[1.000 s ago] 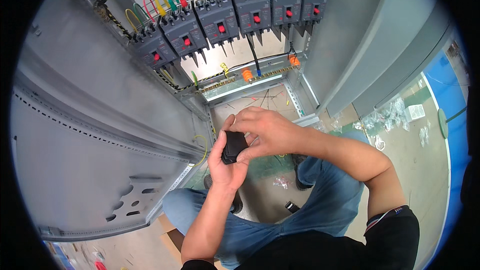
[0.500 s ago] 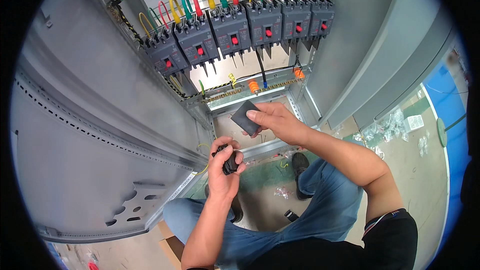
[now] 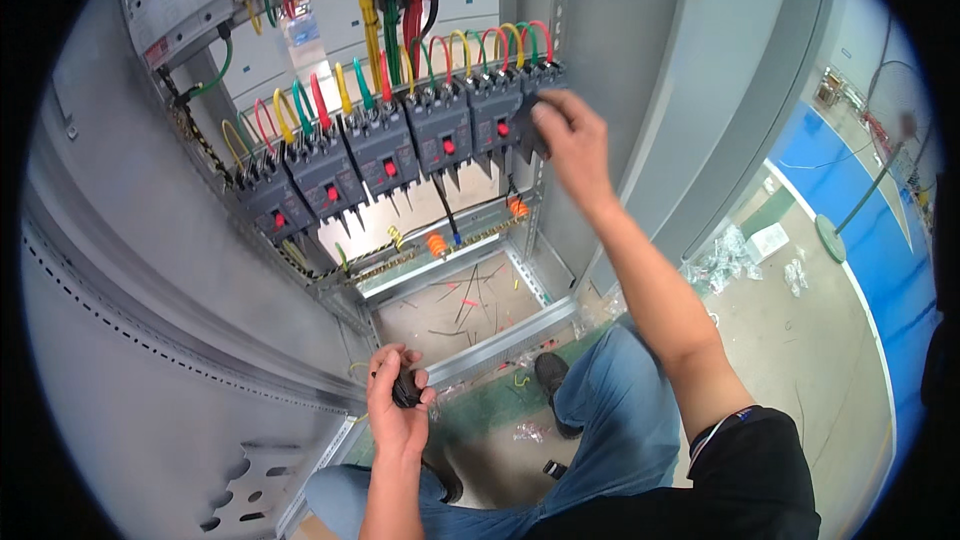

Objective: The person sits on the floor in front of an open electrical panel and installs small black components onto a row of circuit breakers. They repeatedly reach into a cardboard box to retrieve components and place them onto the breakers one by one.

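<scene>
A row of dark grey circuit breakers with red toggles runs across the open metal cabinet. My right hand reaches up to the rightmost breaker, fingers closed on a flat black plate. The plate lies against that breaker's front or lower edge; whether it touches is hard to tell. Low in front of the cabinet, my left hand is curled around a small bundle of thin black pieces. Similar thin dark plates stick out below other breakers.
Yellow, green and red cables rise behind the breakers. Beneath runs a busbar with orange insulators. Wire scraps lie inside the cabinet's bottom frame. At right, clear plastic bags and a white box are on the floor.
My right hand has moved up with the black plate, from near my left hand to the rightmost breaker. My left hand keeps its bundle. The view has shifted up and right.
</scene>
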The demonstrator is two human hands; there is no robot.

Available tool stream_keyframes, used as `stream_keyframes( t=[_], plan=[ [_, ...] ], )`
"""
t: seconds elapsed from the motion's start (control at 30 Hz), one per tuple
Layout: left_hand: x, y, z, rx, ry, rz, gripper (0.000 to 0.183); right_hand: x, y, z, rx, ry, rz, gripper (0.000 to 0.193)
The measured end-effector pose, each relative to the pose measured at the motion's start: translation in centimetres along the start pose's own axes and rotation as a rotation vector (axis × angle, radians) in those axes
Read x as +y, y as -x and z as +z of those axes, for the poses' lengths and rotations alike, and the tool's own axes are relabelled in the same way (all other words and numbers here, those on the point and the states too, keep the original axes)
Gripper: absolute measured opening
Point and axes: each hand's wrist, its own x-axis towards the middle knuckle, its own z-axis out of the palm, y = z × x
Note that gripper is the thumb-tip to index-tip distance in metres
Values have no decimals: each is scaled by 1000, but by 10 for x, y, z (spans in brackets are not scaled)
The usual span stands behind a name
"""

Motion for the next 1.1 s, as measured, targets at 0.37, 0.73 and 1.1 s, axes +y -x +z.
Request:
stream_keyframes(
  t=[0.37, 0.73, 1.1],
  plan=[
    [-9, -7, -1, -44, -44, -43, 28, 58, -82, -41, 159, 293, -185, 25],
    [-13, -6, -1, -63, -48, -65, 29, 43, -86, -38, 166, 342, -251, 22],
    [-16, -5, 3, -98, -73, -89, 29, 49, -104, -19, 171, 454, -440, 21]
  ],
)
